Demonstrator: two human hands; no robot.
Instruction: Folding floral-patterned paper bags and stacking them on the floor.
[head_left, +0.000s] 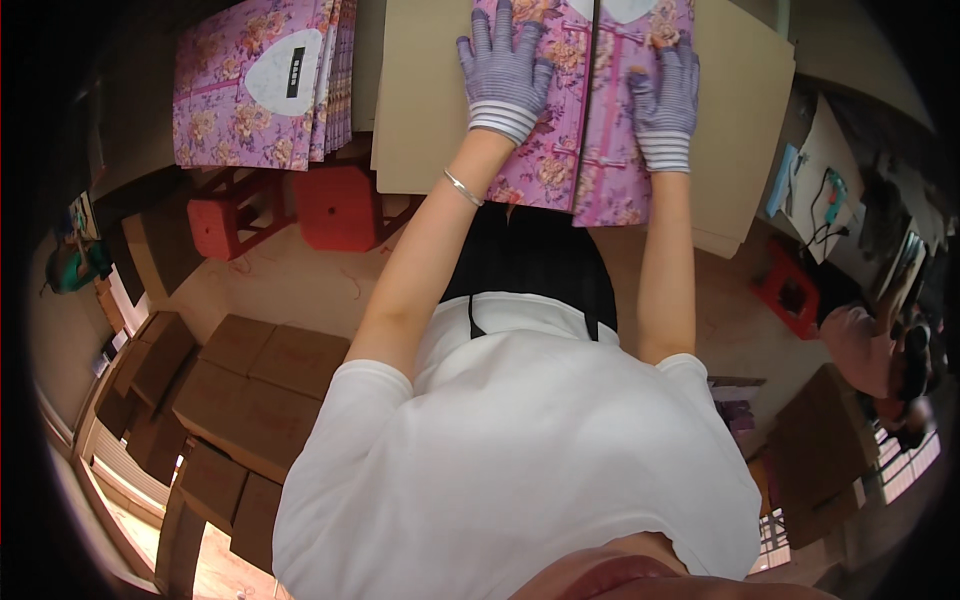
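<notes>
Two pink-purple floral panels, a left one (555, 150) and a right one (618, 185), lie side by side in front of me with a narrow dark gap between them. They look like thin printed card. My left hand (503, 78), in a grey-purple striped glove with a white-banded cuff, rests with spread fingers across the left panel's outer edge. My right hand (664, 108), gloved alike, lies flat with stretched fingers along the right panel's outer edge. Beneath the panels is a large tan board (425, 150). The panels' far ends are cut off by the frame's top.
A stack of matching floral folders (245, 125) with a pale label patch sits at the far left. Red stools (338, 205) stand below it. Brown cartons (245, 400) are piled on the left, more cartons (820, 440) on the right. Another person (865, 350) is at the right edge.
</notes>
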